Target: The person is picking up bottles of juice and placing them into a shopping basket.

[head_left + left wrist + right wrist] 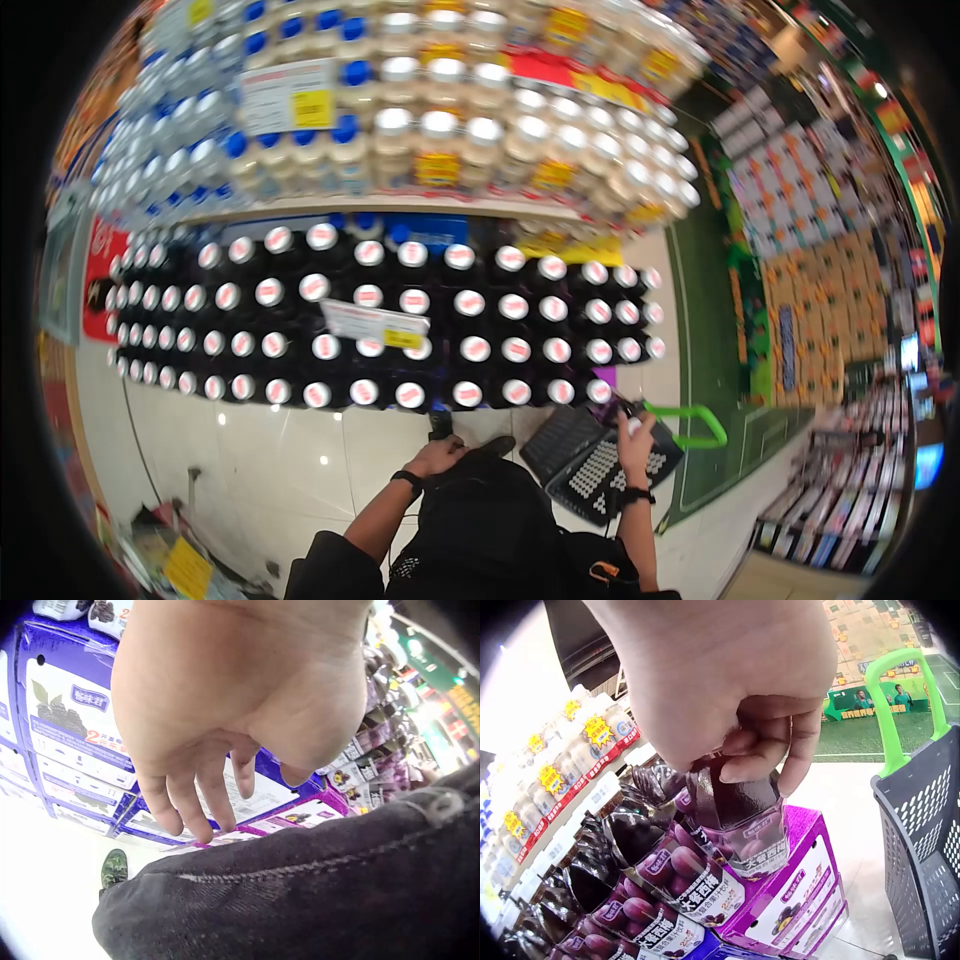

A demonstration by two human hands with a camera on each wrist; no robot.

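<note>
My right hand (635,440) grips a dark juice bottle (742,821) near its cap, fingers curled around the top. This bottle has a plum picture on its label and stands upright close over a purple carton (810,877), at the end of the row. Beside it are more dark juice bottles (641,911), white-capped in the head view. My left hand (438,457) hangs in front of my body with loosely bent fingers and nothing in them. Behind it in the left wrist view are blue-violet cartons (75,712).
A dark grey shopping basket (570,440) with a green handle (715,428) stands on the floor at the right. Pale drink bottles (440,150) fill the shelf behind, with a price sign (375,325) over the dark bottles. Tan cartons (825,310) are stacked far right.
</note>
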